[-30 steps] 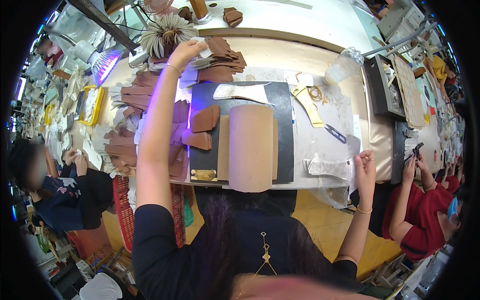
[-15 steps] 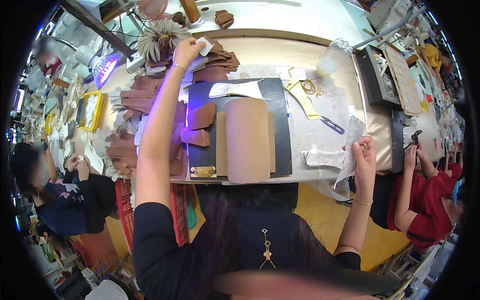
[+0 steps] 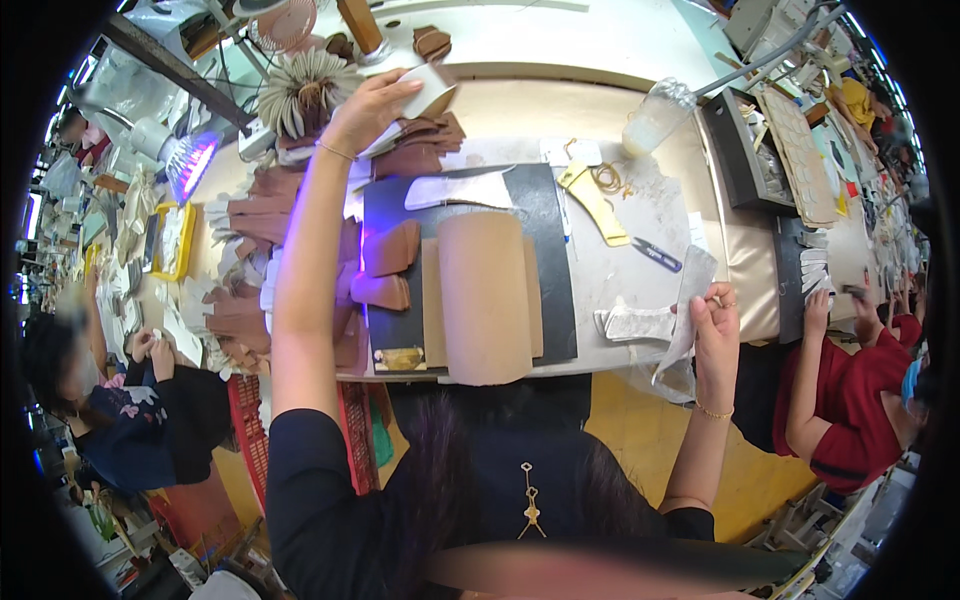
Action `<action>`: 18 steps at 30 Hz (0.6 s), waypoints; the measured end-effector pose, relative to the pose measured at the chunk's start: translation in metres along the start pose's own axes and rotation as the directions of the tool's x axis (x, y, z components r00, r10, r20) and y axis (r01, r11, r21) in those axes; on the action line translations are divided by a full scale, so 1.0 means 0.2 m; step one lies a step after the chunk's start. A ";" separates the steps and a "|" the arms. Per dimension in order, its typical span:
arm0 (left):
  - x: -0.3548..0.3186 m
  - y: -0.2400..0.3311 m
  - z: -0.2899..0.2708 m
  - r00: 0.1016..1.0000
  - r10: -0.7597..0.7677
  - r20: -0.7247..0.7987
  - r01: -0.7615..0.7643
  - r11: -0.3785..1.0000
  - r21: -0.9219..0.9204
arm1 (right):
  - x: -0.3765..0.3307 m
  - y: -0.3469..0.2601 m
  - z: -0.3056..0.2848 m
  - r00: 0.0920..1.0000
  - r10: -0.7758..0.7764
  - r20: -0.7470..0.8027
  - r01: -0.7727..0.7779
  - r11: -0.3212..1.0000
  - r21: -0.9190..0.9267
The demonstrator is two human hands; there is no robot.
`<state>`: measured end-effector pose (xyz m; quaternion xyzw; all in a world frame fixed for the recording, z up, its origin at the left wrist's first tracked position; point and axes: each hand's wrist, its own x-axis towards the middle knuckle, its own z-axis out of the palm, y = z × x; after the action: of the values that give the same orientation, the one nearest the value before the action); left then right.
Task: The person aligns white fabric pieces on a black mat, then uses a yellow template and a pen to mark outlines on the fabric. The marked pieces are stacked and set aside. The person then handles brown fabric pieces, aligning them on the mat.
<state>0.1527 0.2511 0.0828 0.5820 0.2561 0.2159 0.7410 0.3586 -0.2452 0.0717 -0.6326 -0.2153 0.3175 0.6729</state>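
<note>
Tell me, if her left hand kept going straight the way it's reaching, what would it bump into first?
Probably the brown post standing at the far edge of the table. The left hand, holding a white piece, points up that way, though depth is hard to judge.

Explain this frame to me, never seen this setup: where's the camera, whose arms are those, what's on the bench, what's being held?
There is no machine here. A person wears a wide fisheye camera on the head, looking down, so straight edges bend near the rim. The two forearms coming up from the lower edge are that person's own.

The left hand is stretched far forward and holds a small pale flat piece above a heap of brown cut leather-like pieces. The right hand is at the near edge of the bench and grips a thin grey sheet piece.

On the pale workbench lies a black cutting mat with a tan roll of sheet material on it, and more brown pieces to the left. To the right of the mat lie a yellow flat template and a small blue tool.

Other people work at either side; their hands are not the wearer's.
</note>
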 end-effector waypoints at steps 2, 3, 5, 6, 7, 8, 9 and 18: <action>-0.19 0.07 0.11 0.976 0.163 0.148 -0.203 0.925 0.320 | 0.01 0.00 0.01 0.999 -0.001 0.037 0.003 0.999 -0.047; -0.30 0.12 0.16 0.944 0.224 0.244 -0.313 0.842 0.439 | 0.03 0.01 0.02 0.998 -0.007 0.068 0.012 0.998 -0.064; -0.53 0.16 0.28 0.911 0.237 0.338 -0.354 0.869 0.345 | 0.05 0.02 0.04 0.993 -0.033 0.114 0.040 0.997 -0.064; -0.66 0.17 0.33 0.898 0.234 0.373 -0.348 0.896 0.277 | 0.06 0.02 0.06 0.991 -0.051 0.122 0.057 0.997 -0.052; -0.78 0.17 0.36 0.923 0.081 0.375 -0.196 0.940 0.279 | 0.07 0.02 0.07 0.991 -0.054 0.126 0.059 0.997 -0.041; -0.89 0.16 0.39 0.913 0.000 0.407 -0.096 0.972 0.216 | 0.08 0.01 0.09 0.990 -0.056 0.129 0.061 0.998 -0.033; -0.99 0.12 0.43 0.900 -0.228 0.372 0.178 0.970 0.166 | 0.08 0.01 0.11 0.986 -0.088 0.144 0.085 0.996 0.030; -1.27 -0.29 0.46 0.807 -0.557 0.198 0.579 0.812 -0.074 | 0.05 -0.15 0.51 0.888 0.139 0.438 -0.032 0.969 -0.243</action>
<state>0.0163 0.0117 0.0773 0.4446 0.3408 -0.0491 0.8269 0.2987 -0.1655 0.1113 -0.6236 -0.3725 0.4585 0.5120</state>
